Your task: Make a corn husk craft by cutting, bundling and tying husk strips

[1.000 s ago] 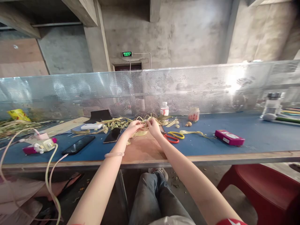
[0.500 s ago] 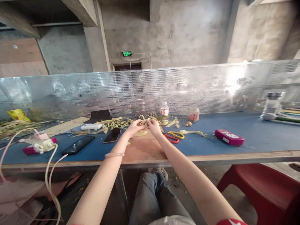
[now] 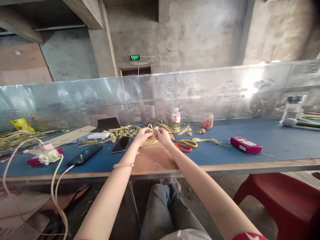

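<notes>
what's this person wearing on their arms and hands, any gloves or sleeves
No gloves: the left hand and right hand are bare, forearms uncovered. A pale translucent round bangle circles the left wrist. A red sleeve edge with a white marking shows at the right upper arm.

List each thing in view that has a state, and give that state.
left hand, pinching the leaf strip
right hand, pinching the same leaf strip
small bottle, upright, capped
phone, flat, screen dark
pink box, lying flat, closed
exit sign, lit
</notes>
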